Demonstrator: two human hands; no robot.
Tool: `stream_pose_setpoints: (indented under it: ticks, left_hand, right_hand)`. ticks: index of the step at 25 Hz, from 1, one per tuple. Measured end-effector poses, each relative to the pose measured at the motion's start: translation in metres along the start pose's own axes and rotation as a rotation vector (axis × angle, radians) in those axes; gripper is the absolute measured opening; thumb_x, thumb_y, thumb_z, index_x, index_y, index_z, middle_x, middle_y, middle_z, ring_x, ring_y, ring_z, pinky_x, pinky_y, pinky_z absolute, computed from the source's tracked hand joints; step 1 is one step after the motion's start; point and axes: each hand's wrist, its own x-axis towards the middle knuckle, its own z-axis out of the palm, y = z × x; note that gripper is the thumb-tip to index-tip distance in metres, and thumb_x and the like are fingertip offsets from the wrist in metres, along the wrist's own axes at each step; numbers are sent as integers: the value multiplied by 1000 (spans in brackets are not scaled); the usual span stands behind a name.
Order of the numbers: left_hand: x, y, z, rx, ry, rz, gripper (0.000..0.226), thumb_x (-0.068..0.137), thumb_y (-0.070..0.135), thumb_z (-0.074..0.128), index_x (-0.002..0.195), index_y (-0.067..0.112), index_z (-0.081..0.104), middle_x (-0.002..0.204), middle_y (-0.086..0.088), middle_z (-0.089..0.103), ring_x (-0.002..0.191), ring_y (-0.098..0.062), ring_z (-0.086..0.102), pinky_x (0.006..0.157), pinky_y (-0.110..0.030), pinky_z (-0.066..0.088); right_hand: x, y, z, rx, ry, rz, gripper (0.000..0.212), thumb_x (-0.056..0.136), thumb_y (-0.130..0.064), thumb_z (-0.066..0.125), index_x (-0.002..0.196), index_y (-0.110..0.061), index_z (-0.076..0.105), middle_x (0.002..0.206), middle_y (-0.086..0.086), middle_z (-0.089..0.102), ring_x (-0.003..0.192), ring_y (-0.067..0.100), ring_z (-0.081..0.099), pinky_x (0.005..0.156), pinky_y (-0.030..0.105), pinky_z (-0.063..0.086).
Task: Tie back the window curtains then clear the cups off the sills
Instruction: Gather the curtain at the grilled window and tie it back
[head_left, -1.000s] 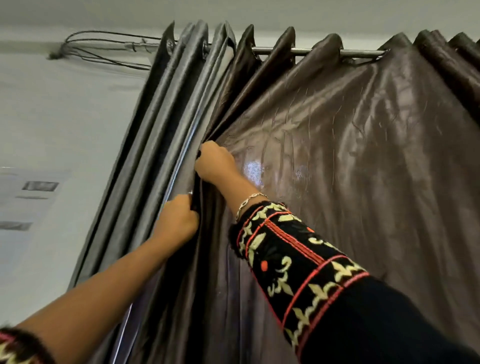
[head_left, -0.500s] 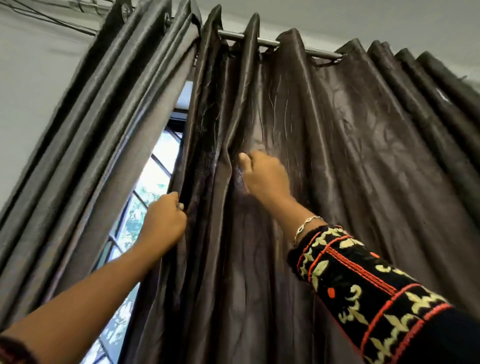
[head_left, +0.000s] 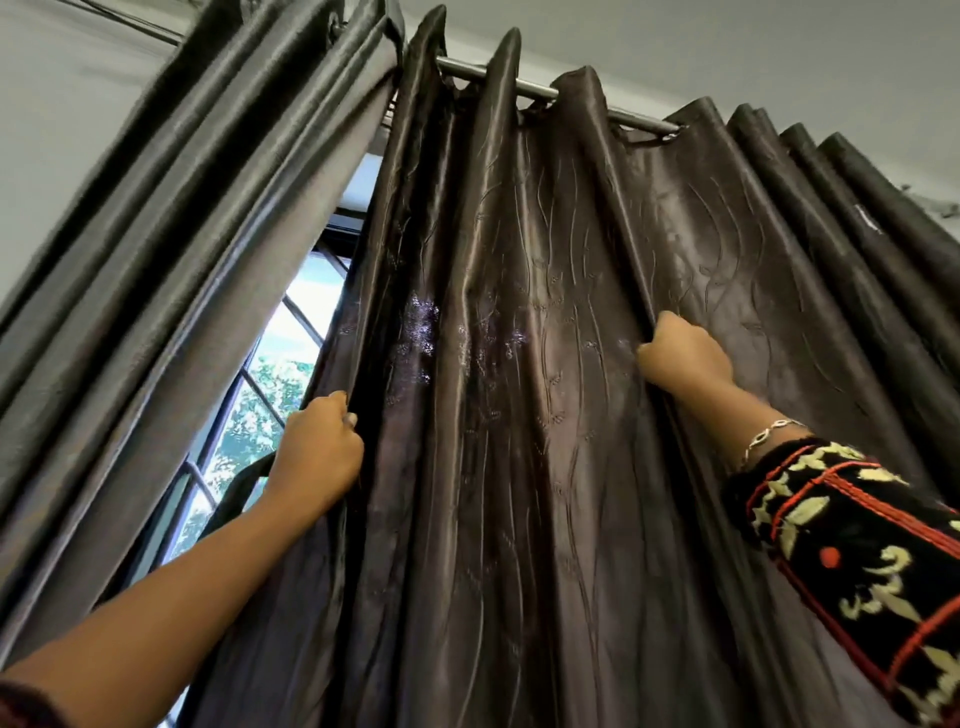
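Note:
A dark brown patterned curtain (head_left: 519, 415) hangs in folds from a metal rod (head_left: 537, 92) and fills the middle and right of the view. My left hand (head_left: 317, 457) grips its left edge, beside the gap. My right hand (head_left: 680, 356) is higher and further right, its fingers curled round a fold of the same curtain. A second, grey-brown curtain (head_left: 182, 234) hangs bunched on the left. No cups and no sill are in view.
Between the two curtains a window (head_left: 270, 395) with dark bars shows green foliage outside. White wall lies to the left, and white ceiling above the rod. A dark rounded shape (head_left: 234, 493) shows low in the gap.
My right hand has moved to the right, along the brown curtain to a further fold. The gap at the window has widened. My left hand still holds the curtain's edge.

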Motion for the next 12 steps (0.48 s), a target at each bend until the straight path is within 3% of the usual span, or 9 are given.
stream_pose_setpoints:
  ticks: [4, 6, 10, 12]
  left_hand:
    - [0, -4, -11, 4, -6, 3, 37, 90, -2, 43, 59, 11, 28, 61, -11, 43, 85, -42, 53, 63, -35, 28]
    - [2, -7, -17, 29, -7, -2, 38, 91, -2, 43, 58, 10, 27, 57, -7, 36, 83, -41, 52, 60, -35, 25]
    - [8, -16, -29, 7, -25, 11, 16, 91, 0, 42, 80, -7, 52, 78, -27, 58, 85, -40, 56, 68, -40, 39]
    - [9, -19, -33, 5, -35, 13, 15, 91, 0, 42, 85, -8, 54, 85, -28, 61, 86, -39, 56, 70, -40, 40]
  right_hand:
    - [-19, -38, 16, -30, 41, -220, 14, 91, -8, 40, 102, -3, 46, 113, 22, 58, 104, 40, 54, 77, 40, 41]
    - [-26, -63, 22, -21, 42, -246, 19, 90, -5, 38, 106, -2, 48, 114, 21, 58, 106, 40, 53, 78, 39, 42]
    - [-32, -108, 32, 39, 7, -268, 26, 90, -8, 38, 113, -2, 49, 121, 20, 56, 111, 38, 52, 80, 37, 41]
    - [-37, -130, 35, 87, -25, -286, 27, 91, -9, 38, 115, -3, 50, 123, 20, 55, 113, 38, 51, 84, 38, 42]
